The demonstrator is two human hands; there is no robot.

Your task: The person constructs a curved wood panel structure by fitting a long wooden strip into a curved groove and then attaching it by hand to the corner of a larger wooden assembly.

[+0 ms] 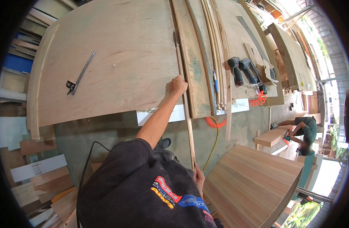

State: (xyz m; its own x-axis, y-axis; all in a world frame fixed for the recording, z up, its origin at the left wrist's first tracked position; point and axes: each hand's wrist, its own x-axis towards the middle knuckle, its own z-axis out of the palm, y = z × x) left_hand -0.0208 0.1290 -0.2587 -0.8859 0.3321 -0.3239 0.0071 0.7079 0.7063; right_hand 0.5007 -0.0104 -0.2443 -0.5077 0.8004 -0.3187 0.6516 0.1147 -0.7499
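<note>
1. Workshop bench first: a big plywood sheet (117, 64) covers it, and along the sheet's right edge lies a long thin wooden strip (186, 110)
2. Strip's long axis runs away from the person, from the near end low by the body up across the bench edge and on along the sheet
3. Left hand (178, 86) reaches far out, fingers curled and pressed on the strip where it meets the sheet edge; whether they wrap round it I cannot tell
4. Right hand (199, 178) is close to the body, fingers closed on the strip's near end, so this hand is nearer the end and the left one nearer the middle
5. Right of the strip lie more boards and slats (216, 57), two power tools (243, 70) and a coiled orange hose (216, 122)
6. Left on the sheet rests a square (80, 74)
7. Low right stands a slatted panel (254, 178); beyond it another person (305, 133) bends over a board
</note>
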